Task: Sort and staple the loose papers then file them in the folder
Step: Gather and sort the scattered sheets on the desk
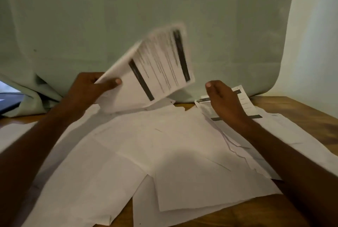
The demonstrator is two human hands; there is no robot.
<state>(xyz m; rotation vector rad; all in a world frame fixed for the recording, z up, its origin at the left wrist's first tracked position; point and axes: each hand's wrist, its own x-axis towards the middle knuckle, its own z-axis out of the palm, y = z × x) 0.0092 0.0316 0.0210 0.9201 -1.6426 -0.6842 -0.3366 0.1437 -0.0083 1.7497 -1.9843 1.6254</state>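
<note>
1. The left hand (91, 87) pinches a printed sheet (155, 65) by its lower left edge, thumb on top, and holds it tilted above the tabletop (300, 111); the sheet is blurred.
2. The right hand (225, 100) hovers with fingers straight, holding nothing, over a printed page (243, 102) lying flat.
3. Blank white papers (164, 153) lie overlapping across the tabletop.
4. A pale green cloth (128, 7) hangs behind.

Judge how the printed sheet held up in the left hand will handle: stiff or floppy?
Probably floppy: the printed sheet, pinched at one corner by the left hand, looks bowed and motion-blurred. Likely very light, since a thumb pinch carries it. It could slip or crease easily.
</note>
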